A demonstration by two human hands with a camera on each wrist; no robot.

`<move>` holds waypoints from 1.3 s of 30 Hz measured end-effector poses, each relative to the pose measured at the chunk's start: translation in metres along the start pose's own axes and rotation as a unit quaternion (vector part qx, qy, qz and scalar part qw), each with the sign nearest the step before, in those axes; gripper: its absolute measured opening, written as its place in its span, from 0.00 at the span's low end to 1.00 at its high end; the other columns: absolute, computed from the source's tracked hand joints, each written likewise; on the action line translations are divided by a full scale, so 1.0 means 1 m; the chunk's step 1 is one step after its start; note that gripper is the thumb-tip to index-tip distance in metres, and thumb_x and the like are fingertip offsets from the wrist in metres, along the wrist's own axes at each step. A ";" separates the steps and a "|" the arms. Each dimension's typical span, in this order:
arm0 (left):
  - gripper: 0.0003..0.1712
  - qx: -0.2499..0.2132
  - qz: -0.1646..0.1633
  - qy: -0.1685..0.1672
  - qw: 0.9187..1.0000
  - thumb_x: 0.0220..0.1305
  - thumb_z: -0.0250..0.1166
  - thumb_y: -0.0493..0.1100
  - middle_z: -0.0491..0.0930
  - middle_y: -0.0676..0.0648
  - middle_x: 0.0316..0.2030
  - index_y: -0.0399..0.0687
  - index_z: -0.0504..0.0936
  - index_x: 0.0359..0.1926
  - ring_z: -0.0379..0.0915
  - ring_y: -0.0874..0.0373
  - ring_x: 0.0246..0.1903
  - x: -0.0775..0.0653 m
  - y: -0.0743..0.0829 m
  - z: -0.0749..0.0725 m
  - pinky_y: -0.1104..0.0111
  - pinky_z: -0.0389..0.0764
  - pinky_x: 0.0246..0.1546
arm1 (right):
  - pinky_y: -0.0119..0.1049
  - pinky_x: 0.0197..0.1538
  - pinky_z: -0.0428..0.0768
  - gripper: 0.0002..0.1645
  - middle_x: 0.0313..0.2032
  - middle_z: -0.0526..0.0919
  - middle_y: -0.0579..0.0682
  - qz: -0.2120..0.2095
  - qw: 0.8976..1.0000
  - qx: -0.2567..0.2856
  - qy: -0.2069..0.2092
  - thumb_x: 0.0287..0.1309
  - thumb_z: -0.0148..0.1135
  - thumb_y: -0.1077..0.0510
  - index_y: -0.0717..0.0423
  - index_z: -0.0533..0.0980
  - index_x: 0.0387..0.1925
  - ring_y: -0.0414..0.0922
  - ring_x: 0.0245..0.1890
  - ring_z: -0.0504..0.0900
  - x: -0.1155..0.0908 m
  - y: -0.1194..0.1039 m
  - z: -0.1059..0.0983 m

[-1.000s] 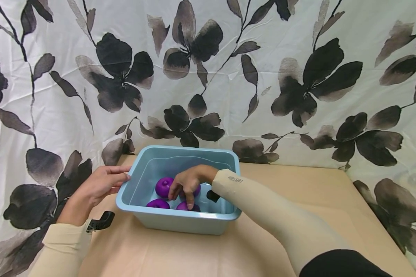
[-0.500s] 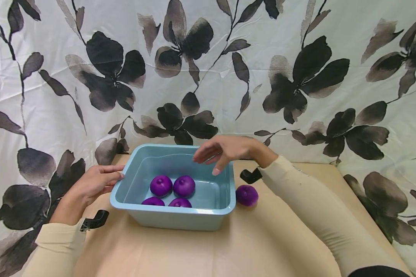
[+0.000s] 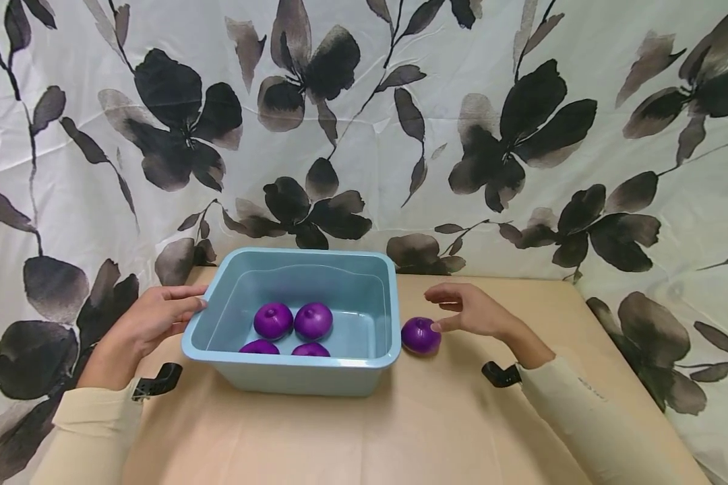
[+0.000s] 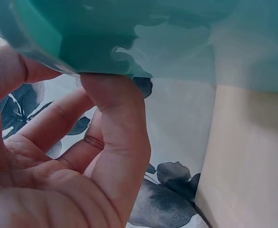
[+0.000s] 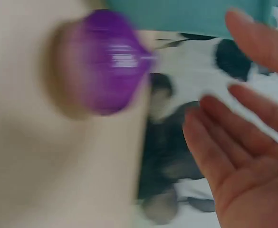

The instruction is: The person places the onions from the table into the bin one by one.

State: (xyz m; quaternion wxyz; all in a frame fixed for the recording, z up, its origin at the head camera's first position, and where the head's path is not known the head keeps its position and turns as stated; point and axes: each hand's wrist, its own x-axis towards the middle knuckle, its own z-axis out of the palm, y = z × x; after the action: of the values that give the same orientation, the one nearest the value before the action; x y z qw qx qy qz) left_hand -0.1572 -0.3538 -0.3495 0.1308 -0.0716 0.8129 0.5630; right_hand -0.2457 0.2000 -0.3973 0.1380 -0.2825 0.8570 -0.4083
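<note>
A light blue plastic bin (image 3: 294,374) stands on the table with several shiny purple onions (image 3: 313,321) inside, the nearer ones partly hidden by its front wall. My left hand (image 3: 152,320) holds the bin's left rim; in the left wrist view its thumb and a finger (image 4: 115,102) meet the rim's edge. Outside the bin, by its right wall, another purple onion (image 3: 420,336) lies on the table. Right beside that onion, my right hand (image 3: 470,310) hovers with fingers spread and nothing in it. In the right wrist view the onion (image 5: 108,61) is blurred, apart from the fingers, its pointed tip showing.
The tan table (image 3: 461,417) extends in front of the bin and to its right. Behind it hangs a white curtain (image 3: 425,40) with dark flowers. Each wrist carries a black camera mount (image 3: 500,374).
My right hand rises out of the bin, passes over its right rim and comes down beside the outside onion. The left hand keeps its place at the rim. The view turns slightly right.
</note>
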 end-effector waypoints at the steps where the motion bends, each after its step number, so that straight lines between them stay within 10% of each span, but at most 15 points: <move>1: 0.35 -0.003 0.003 -0.001 1.000 0.75 0.62 0.41 0.85 0.65 0.37 0.26 0.64 0.74 0.84 0.69 0.37 0.000 0.001 -0.001 0.72 0.88 0.42 | 0.61 0.70 0.73 0.42 0.65 0.77 0.70 0.008 1.000 -0.003 0.020 0.55 0.78 0.59 0.71 0.71 0.67 0.68 0.67 0.76 -0.002 0.007 0.007; 19: 0.34 -0.035 0.007 -0.008 0.999 0.74 0.63 0.39 0.86 0.64 0.36 0.25 0.65 0.73 0.84 0.69 0.37 -0.001 0.000 0.000 0.73 0.87 0.42 | 0.58 0.62 0.83 0.53 0.65 0.78 0.67 0.115 0.986 -0.026 0.121 0.42 0.87 0.55 0.65 0.71 0.69 0.66 0.62 0.81 -0.006 0.042 0.083; 39: 0.36 -0.027 0.008 -0.005 1.000 0.74 0.63 0.40 0.86 0.64 0.36 0.25 0.63 0.74 0.85 0.69 0.36 0.002 -0.001 0.001 0.73 0.88 0.41 | 0.50 0.54 0.88 0.50 0.58 0.85 0.63 0.105 0.982 -0.017 0.158 0.34 0.90 0.51 0.63 0.80 0.62 0.61 0.54 0.88 -0.027 0.008 0.074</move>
State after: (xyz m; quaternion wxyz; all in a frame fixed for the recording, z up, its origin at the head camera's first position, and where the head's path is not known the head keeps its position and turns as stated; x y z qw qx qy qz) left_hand -0.1587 -0.3533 -0.3515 0.1286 -0.0657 0.7973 0.5861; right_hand -0.1928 0.1743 -0.4501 0.0379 -0.1249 0.8998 -0.4163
